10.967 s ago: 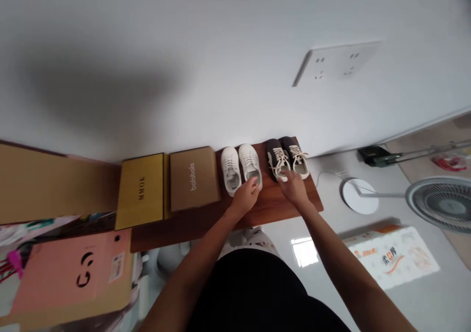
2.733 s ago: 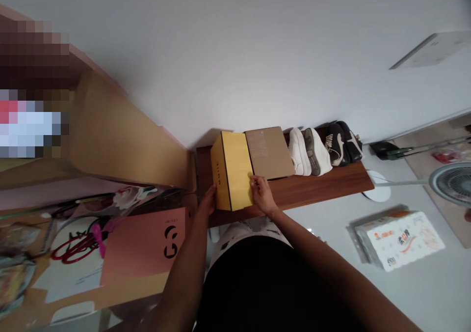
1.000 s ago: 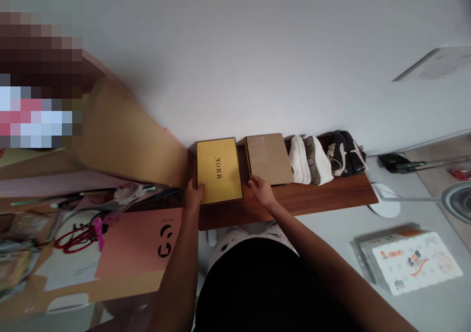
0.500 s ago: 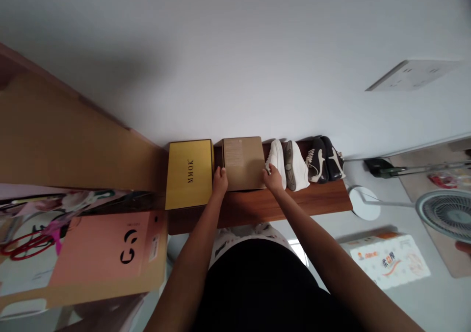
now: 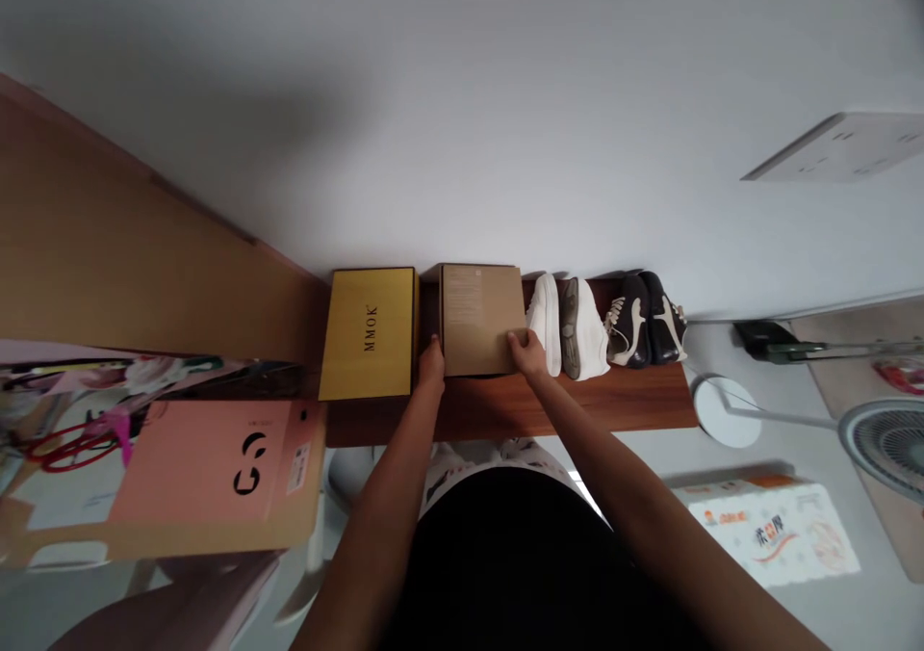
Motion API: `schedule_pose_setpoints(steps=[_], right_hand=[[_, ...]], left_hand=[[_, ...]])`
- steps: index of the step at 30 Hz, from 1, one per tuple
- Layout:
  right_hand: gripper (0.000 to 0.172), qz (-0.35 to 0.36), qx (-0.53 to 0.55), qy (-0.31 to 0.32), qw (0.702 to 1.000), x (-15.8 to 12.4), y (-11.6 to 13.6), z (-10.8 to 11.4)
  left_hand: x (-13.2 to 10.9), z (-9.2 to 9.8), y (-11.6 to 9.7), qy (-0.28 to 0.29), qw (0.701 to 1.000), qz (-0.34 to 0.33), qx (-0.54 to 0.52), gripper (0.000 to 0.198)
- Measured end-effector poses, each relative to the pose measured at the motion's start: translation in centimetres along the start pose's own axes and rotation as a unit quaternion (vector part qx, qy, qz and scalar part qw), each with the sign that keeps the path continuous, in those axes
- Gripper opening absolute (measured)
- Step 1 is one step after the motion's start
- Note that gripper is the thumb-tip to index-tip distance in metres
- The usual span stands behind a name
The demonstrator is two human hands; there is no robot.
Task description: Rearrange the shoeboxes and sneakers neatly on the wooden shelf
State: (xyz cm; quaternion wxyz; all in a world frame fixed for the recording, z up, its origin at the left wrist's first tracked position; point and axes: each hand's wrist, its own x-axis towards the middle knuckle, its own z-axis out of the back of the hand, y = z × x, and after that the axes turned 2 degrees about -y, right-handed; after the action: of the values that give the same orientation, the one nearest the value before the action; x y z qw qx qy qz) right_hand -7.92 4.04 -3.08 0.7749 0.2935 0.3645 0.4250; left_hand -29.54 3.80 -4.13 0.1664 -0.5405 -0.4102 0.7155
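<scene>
On the wooden shelf (image 5: 642, 401) sits a brown box (image 5: 478, 316) — left hand (image 5: 431, 366) and right hand (image 5: 529, 353) grip it.

Dim wall (image 5: 541, 121), softly shadowed at left

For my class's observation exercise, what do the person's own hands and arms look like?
The left hand and right hand are ungloved. Both forearms are bare, with no sleeves in view and no watch or bracelet visible. A plain black garment shows between them.
</scene>
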Motion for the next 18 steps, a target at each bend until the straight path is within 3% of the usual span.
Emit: schedule_pose_setpoints(steps=[4,7,13,18], right_hand=[[0.064,0.001,0.049,-0.022,0.999,-0.2,-1.0,0.7],[0.078,0.000,0.125,0.002,0.992,-0.7,-1.1,0.5],[0.093,0.003,0.218,0.064,0.974,-2.6,0.7,-1.6],[0.096,0.001,0.200,0.143,0.969,-4.7,3.0,-2.6]], left_hand=[[-3.4,1.2,-1.7,0.013,0.999,-0.044,0.003,0.044],[-5.8,2.4,-3.0,0.035,0.996,-0.069,-0.033,0.052],[-8.5,4.0,-4.9,0.166,0.974,0.036,-0.153,0.063],[-9.1,4.3,-5.4,0.124,0.985,0.012,-0.117,0.061]])
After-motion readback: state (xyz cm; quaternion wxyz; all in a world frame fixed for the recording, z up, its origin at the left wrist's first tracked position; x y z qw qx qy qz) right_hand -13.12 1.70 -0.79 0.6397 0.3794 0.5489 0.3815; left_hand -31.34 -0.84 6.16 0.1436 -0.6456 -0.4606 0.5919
